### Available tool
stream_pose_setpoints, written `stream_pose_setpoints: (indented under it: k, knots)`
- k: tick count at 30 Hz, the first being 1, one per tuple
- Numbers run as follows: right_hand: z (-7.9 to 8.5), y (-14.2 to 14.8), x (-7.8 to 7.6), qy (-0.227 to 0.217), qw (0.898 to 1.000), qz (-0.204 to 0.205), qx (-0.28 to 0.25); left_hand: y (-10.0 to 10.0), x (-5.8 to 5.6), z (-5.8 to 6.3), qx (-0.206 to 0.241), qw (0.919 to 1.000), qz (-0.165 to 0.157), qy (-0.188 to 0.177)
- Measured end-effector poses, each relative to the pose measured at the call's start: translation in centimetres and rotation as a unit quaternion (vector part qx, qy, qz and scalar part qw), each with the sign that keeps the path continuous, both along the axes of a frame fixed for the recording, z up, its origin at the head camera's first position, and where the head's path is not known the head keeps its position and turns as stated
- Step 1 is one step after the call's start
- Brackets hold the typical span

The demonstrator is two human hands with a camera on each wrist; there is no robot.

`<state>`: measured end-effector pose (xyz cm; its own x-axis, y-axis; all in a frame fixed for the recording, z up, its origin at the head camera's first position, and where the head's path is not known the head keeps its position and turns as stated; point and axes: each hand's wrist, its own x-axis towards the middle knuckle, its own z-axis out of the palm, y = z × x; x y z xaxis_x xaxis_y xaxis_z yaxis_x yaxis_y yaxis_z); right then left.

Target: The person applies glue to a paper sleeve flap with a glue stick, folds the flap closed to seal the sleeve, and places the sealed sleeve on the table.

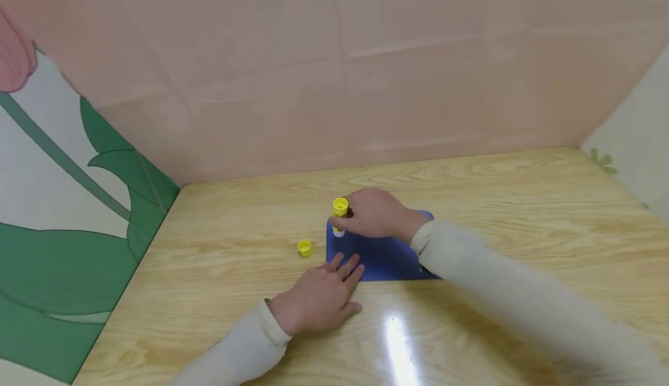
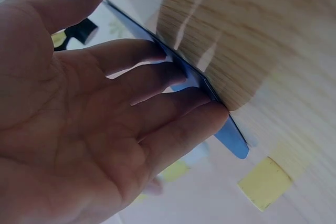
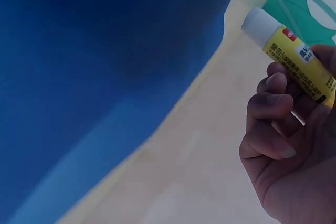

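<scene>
My right hand (image 1: 378,213) pinches a yellow glue stick (image 1: 340,206) upright, its white end down, close over the far left corner of a flat blue board (image 1: 387,261). In the right wrist view the glue stick (image 3: 296,59) shows a printed yellow label and a white tip, with thumb and fingers around its body. My left hand (image 1: 321,296) lies palm down with straight fingers, the fingertips at the board's near left edge. The left wrist view shows these fingers (image 2: 184,135) against the edge of the blue board (image 2: 233,140).
A small yellow cap (image 1: 305,248) sits on the wooden table (image 1: 235,229), left of the board. A pink wall covering (image 1: 334,84) rises behind the table. At the left stands a panel with green leaves (image 1: 52,270); at the right, a pale wall (image 1: 637,136).
</scene>
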<state>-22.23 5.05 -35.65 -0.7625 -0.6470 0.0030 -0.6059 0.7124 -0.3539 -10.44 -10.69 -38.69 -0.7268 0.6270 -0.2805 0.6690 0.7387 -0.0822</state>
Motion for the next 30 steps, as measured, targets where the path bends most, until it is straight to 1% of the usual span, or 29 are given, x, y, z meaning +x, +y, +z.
stream_pose_setpoints:
  k: [3, 7, 9, 15, 18, 24, 30]
  knots:
    - [-0.7, -1.0, -0.1, -0.016, 1.0, 0.005, 0.003, 0.0, 0.1, -0.1, -0.001, 1.0, -0.003, -0.001]
    - [-1.3, -1.9, 0.0, -0.028, 0.999, 0.006, 0.028, 0.0, 0.2, 0.0, -0.003, 1.0, -0.008, 0.001]
    - [-1.3, -2.2, -0.1, -0.025, 0.999, 0.005, 0.044, 0.0, 0.2, 0.0, -0.004, 1.0, -0.007, 0.0]
    - [-0.7, -2.8, -0.4, -0.024, 0.996, 0.003, 0.089, 0.0, 0.2, 0.5, -0.006, 0.9999, -0.003, -0.01]
    - [-0.5, -2.9, -0.4, -0.028, 0.994, 0.003, 0.101, -0.1, 0.2, 0.6, -0.005, 0.9999, -0.005, -0.012]
    - [-0.2, -2.5, -0.4, -0.027, 0.994, 0.0, 0.104, -0.1, 0.2, 0.7, -0.006, 0.9999, -0.007, -0.012]
    - [-0.1, -1.2, -0.4, -0.02, 0.995, -0.004, 0.102, 0.0, 0.3, 0.7, -0.004, 0.9999, -0.01, -0.003]
